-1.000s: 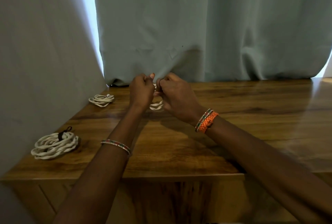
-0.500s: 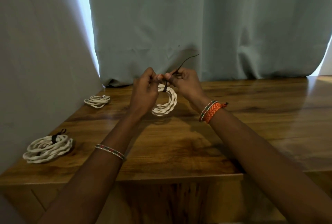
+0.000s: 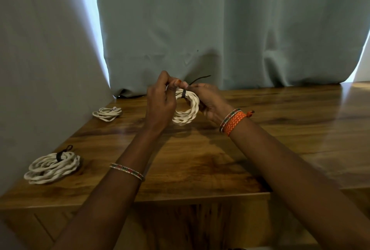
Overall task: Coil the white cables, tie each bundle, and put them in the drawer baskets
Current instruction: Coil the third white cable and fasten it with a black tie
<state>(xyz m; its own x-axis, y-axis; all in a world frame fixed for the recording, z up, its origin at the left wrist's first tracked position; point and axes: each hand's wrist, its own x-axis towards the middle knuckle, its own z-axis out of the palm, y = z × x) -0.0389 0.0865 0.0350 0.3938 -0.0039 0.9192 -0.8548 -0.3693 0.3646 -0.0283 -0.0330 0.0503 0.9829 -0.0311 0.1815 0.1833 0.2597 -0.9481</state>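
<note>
**Tying the third coil, tie not yet cinched**

Far L on the tabletop (image 3: 200,165): tied cable bundle (image 3: 52,166) w/ black tie; behind it a thinner coil (image 3: 107,113), no tie visible. Centre, held above the tabletop: small white cable coil (image 3: 187,112), black tie (image 3: 183,94) wrapped round its top, tail sticking up-right. Left hand (image 3: 160,105) fingers curled, pinching coil at the tie. Right hand (image 3: 208,99) pinching the tie's tail from the other side. Next, prob: pull tail snug, then stow in drawer basket; drawers not in view.
</note>
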